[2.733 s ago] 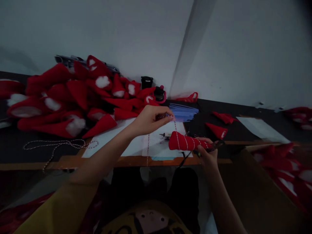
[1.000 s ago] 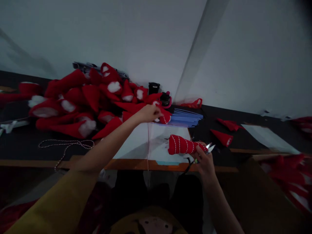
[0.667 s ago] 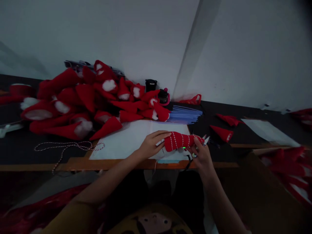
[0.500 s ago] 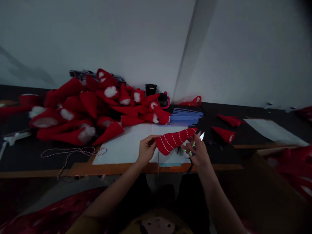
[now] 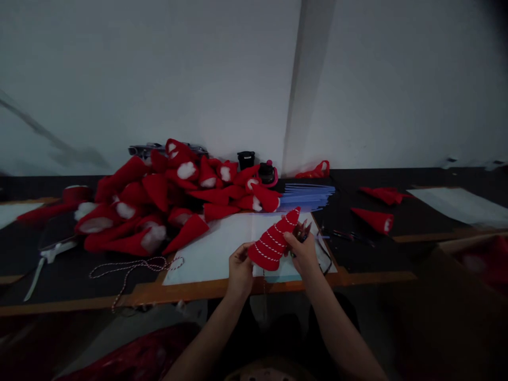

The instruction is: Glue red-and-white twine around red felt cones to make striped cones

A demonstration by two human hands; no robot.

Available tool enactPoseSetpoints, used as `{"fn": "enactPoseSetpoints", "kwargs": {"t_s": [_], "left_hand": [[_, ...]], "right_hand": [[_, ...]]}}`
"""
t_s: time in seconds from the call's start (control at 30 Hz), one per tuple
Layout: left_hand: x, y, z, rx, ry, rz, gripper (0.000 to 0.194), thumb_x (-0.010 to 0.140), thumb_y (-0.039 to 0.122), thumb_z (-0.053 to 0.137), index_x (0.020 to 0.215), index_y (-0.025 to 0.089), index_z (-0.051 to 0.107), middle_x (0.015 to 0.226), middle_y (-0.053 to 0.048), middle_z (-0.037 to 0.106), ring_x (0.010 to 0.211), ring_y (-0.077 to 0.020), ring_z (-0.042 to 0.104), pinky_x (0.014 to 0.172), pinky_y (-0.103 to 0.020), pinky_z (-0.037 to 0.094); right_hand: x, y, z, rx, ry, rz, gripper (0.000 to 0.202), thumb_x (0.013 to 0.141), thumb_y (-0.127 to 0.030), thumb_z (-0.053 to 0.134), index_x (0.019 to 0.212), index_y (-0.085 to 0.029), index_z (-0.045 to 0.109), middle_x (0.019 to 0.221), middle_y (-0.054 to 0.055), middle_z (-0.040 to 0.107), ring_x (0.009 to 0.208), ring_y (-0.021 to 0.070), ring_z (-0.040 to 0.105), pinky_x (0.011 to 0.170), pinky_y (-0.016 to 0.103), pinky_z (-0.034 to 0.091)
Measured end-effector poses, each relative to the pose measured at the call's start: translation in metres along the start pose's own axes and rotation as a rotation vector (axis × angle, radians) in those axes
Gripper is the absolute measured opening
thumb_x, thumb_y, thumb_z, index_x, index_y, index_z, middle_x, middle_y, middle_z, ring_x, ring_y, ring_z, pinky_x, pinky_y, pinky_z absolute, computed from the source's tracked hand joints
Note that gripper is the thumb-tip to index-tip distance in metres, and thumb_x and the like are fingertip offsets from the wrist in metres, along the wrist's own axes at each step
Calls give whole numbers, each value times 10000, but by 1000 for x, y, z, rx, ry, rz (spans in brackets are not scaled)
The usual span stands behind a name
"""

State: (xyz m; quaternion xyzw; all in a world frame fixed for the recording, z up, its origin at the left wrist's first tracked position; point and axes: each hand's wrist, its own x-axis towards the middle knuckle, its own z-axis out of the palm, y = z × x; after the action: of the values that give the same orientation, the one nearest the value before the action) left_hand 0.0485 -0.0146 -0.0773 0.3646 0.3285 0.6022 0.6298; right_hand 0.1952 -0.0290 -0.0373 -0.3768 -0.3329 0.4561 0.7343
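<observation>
Because the red cone lies slantwise between two grips, what counts most is its long axis: the tip points to about one o'clock and the broad base opens toward seven. At eight o'clock from its middle, the left hand pinches the edge of the base, thumb and fingers closed on the cloth. Toward four o'clock, the right hand presses its thumb against the cone's flank, higher up and closer to the narrow end; its other fingers are partly hidden, and a dark pointed tool, probably scissors, sticks out from that hand toward one o'clock. Striped cord crosses the cone in slanting rows from base to tip. More cord hangs below the base at six o'clock, though whether it joins the wound rows I cannot tell. The cone is held above the white sheet, with the pile of red cones off at ten o'clock. Judged by reach, the left hand is nearer the base and the right nearer the tip.
</observation>
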Motion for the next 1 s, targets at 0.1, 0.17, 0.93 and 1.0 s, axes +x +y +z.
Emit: {"fn": "enactPoseSetpoints", "kwargs": {"t_s": [0.1, 0.17, 0.93, 1.0], "left_hand": [[-4, -2, -2, 5, 6, -1, 285, 576, 216, 808, 841, 178, 710, 779, 2, 736, 668, -145, 662, 669, -260, 526], [-6, -4, -3, 7, 14, 4, 272, 598, 221, 800, 852, 179, 709, 795, -1, 736, 678, -147, 661, 677, -265, 528], [-17, -9, -6, -59, 68, 2, 248, 617, 183, 787, 848, 172, 700, 820, -5, 730, 722, -143, 663, 721, -258, 525], [-17, -9, -6, -84, 69, -9, 250, 604, 167, 785, 838, 163, 699, 813, -7, 728, 717, -138, 662, 713, -251, 524]], "right_hand": [[7, -6, 3, -2, 42, -2, 371, 612, -308, 844, 925, -189, 686, 695, -16, 696, 455, 102, 557, 336, 178, 386], [9, -5, 3, -3, 56, 3, 362, 623, -325, 838, 921, -188, 683, 714, -9, 708, 496, 121, 598, 398, 203, 449], [0, -21, 9, 54, -47, 92, 373, 745, -470, 717, 980, -181, 721, 754, 44, 745, 444, 81, 516, 327, 169, 257], [1, -23, 8, 45, -35, 93, 348, 725, -454, 737, 950, -188, 729, 757, 44, 743, 481, 97, 546, 345, 175, 275]]}}
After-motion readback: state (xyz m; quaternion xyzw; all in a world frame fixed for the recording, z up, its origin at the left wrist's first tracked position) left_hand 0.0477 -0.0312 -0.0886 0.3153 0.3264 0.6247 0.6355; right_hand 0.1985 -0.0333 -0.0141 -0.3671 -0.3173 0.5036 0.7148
